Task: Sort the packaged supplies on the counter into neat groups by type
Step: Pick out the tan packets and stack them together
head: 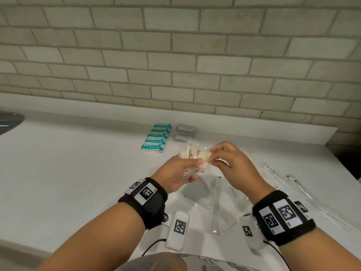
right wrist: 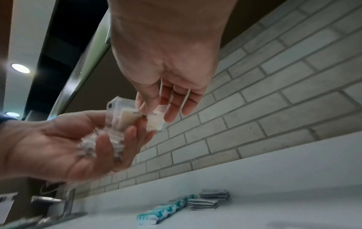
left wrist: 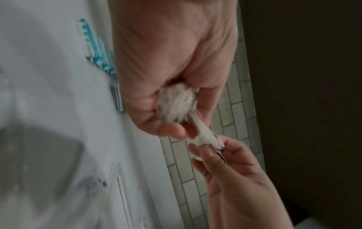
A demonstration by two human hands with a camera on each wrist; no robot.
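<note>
Head view: left hand [head: 176,173] grips a bunch of clear packets [head: 192,156] above the surface [head: 78,163]; right hand [head: 231,160] pinches one.

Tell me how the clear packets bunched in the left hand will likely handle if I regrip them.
Likely floppy: the clear packets crumple and splay between the left hand and right hand. Probably slippery, since the glossy film fans loosely from the palm. Probably light too, held up by a fingertip pinch.
</note>
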